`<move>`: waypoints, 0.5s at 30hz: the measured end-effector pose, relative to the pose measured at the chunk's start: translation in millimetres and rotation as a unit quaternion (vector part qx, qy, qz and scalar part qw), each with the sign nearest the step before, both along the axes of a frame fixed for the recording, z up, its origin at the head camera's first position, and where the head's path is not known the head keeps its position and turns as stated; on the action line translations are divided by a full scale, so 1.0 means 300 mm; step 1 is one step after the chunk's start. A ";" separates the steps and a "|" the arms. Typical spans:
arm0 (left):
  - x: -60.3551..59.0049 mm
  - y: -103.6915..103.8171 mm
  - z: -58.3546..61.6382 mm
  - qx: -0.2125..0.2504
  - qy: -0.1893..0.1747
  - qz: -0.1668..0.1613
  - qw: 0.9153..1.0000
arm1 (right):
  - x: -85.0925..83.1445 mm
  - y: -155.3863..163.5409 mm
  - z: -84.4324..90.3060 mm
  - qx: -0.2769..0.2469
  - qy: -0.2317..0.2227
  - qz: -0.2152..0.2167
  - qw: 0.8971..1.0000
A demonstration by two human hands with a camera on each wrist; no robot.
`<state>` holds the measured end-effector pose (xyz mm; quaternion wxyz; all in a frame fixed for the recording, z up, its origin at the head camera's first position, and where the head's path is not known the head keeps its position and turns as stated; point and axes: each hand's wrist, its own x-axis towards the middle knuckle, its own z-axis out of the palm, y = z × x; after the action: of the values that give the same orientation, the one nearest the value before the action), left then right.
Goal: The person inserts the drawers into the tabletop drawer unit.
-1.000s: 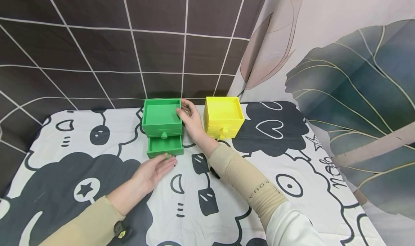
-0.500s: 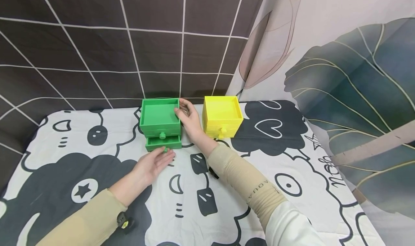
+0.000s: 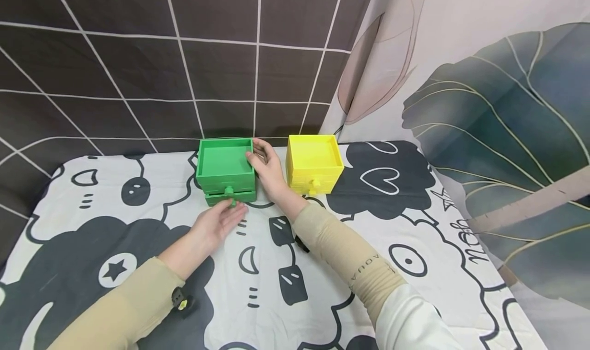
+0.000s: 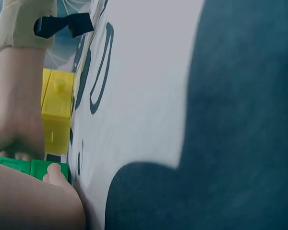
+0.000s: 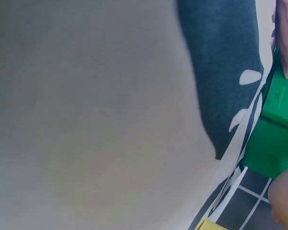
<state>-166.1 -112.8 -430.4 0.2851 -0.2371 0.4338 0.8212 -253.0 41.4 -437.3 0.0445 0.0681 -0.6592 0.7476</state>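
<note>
A small green drawer box [image 3: 226, 158] with two tiers and a shallow tray top stands near the back of the cloth. Its lower drawer [image 3: 239, 197] sticks out only slightly beneath the upper one. My left hand [image 3: 214, 227] is palm up in front, fingers straight, its thumb against the lower drawer front beside the knob. In the left wrist view the thumb [image 4: 55, 175] touches green plastic. My right hand [image 3: 269, 173] grips the box's right side, thumb at the top rim and fingers toward the back. The right wrist view shows the green box [image 5: 273, 143] between both hands.
A similar yellow drawer box [image 3: 315, 160] stands just right of my right hand, its visible knob facing me. A cartoon-print cloth [image 3: 369, 252] covers the table. A dark gridded curtain [image 3: 221, 68] hangs right behind the boxes; a leaf-print one [image 3: 498, 124] is at right.
The green box's lower drawer has slid inward from well out to nearly flush, and my left hand has moved forward with it. My right hand keeps its hold on the box.
</note>
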 end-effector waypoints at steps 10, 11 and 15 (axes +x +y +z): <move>-0.022 0.001 0.006 -0.001 0.002 -0.008 1.000 | 0.004 0.005 0.000 0.011 -0.008 -0.007 1.000; -0.022 -0.001 0.005 0.000 0.005 -0.012 1.000 | 0.003 0.006 0.000 0.013 -0.008 -0.008 1.000; -0.023 -0.014 0.001 0.010 0.012 -0.023 1.000 | 0.000 0.006 -0.001 0.015 -0.007 -0.003 1.000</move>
<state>-173.2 -117.0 -430.1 0.3007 -0.2146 0.4346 0.8214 -253.1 43.2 -437.6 0.0410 0.0615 -0.6706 0.7381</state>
